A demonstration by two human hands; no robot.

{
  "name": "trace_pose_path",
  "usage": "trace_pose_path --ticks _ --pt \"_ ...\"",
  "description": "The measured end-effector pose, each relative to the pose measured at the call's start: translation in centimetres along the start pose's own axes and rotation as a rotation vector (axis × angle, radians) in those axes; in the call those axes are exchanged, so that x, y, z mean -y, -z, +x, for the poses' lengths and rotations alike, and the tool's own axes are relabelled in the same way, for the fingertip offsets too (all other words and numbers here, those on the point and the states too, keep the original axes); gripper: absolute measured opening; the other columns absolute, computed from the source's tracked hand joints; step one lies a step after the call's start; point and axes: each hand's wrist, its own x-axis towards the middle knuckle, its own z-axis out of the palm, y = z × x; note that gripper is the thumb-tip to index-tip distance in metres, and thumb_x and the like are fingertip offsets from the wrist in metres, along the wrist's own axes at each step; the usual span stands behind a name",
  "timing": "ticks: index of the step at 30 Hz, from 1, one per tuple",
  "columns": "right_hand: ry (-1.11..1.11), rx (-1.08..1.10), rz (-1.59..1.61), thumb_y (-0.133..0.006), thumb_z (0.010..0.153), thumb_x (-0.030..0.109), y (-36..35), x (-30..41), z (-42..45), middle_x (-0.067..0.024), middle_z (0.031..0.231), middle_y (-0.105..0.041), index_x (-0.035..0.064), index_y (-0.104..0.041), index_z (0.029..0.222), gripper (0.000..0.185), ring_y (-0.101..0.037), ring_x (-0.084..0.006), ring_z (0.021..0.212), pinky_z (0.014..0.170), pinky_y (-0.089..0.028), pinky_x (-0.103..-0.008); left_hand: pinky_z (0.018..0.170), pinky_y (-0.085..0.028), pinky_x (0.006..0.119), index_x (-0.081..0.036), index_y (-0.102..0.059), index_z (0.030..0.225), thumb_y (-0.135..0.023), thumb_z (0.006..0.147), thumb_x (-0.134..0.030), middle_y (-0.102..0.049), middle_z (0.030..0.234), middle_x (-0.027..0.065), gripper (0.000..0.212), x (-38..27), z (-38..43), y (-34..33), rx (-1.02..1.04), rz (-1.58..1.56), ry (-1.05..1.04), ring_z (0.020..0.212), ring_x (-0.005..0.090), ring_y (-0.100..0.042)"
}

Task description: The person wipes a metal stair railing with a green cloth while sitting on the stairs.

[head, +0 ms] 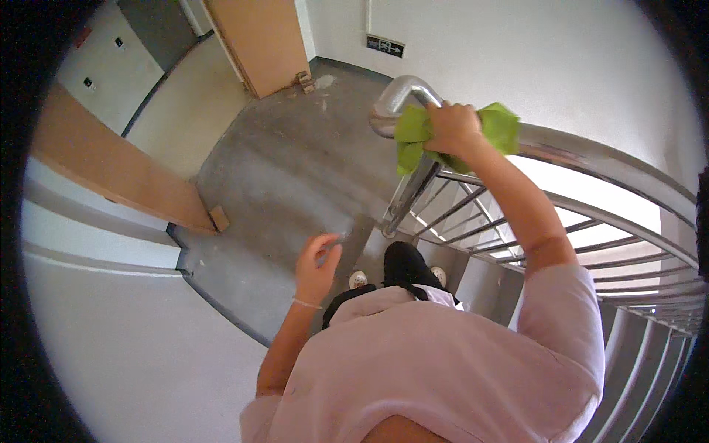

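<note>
My right hand grips a green cloth draped over the stainless-steel handrail, close to the curved end of the rail. Cloth shows on both sides of my fingers, and the part of the rail beneath it is hidden. The bent metal end loops just beyond the cloth. My left hand hangs in the air over the grey floor, holding nothing, its fingers curled loosely with the thumb apart. A thin bracelet circles that wrist.
Metal balusters run below the handrail, beside stairs descending at right. Ahead lies a grey landing floor. Two wooden doors, one at left and one beyond, flank a doorway. An exit sign hangs low on the white wall.
</note>
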Motion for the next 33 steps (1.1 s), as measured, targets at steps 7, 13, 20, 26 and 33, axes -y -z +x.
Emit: trace_pose_path --ticks 7,13,20,26,33 --pt "0.009 -0.098 0.069 -0.064 0.065 0.054 -3.5 8.5 7.0 -0.011 0.094 -0.061 0.0081 -0.053 0.105 0.062 -0.06 -0.0239 0.089 0.071 -0.046 -0.0375 0.072 -0.044 0.022 -0.001 -0.059 0.096 -0.058 0.083 -0.012 -0.061 0.086 0.003 0.017 3.7 -4.3 1.3 -0.08 -0.205 0.177 0.079 0.0094 -0.057" --pt "-0.027 -0.244 0.064 -0.061 0.068 0.053 -3.2 6.7 4.2 -0.0086 0.096 -0.059 0.0121 -0.051 0.109 0.059 -0.056 -0.024 0.094 0.078 -0.041 -0.0395 0.075 -0.046 0.025 -0.003 -0.059 0.099 -0.058 0.082 -0.012 -0.06 0.097 0.0072 0.019 1.6 0.0 -1.2 0.026 -0.14 0.047 0.089 0.014 -0.056" --pt "0.052 -0.36 0.132 -0.066 0.068 0.033 -1.5 0.6 -2.3 -0.0082 0.102 -0.055 0.0157 -0.041 0.123 0.063 -0.051 -0.0234 0.1 0.082 -0.038 -0.0386 0.092 -0.039 0.03 -0.001 -0.05 0.117 -0.055 0.086 -0.02 -0.05 0.121 0.0127 0.036 -4.8 8.4 -7.6 0.352 -0.288 -0.096 0.108 0.0205 -0.05" --pt "0.179 -0.49 0.497 -0.06 0.068 0.011 0.7 -3.1 -7.6 -0.0116 0.13 -0.038 0.0182 -0.035 0.131 0.068 -0.038 -0.0298 0.12 0.1 -0.03 -0.0416 0.105 -0.005 0.044 -0.002 -0.01 0.138 -0.031 0.091 -0.045 0.004 0.141 0.0277 0.067 -11.3 11.6 -17.4 0.371 -0.132 -0.285 0.13 0.0418 0.01" --pt "-0.254 -1.032 0.197 -0.059 0.076 0.016 0.2 -12.6 -18.0 -0.0111 0.104 -0.056 0.0093 -0.062 0.089 0.015 -0.052 -0.029 0.1 0.086 -0.04 -0.0477 0.106 -0.005 0.04 -0.002 -0.002 0.138 -0.051 0.085 -0.038 0.014 0.138 0.03 0.08 -10.3 15.6 -17.5 0.167 -0.018 -0.007 0.131 0.0382 0.007"
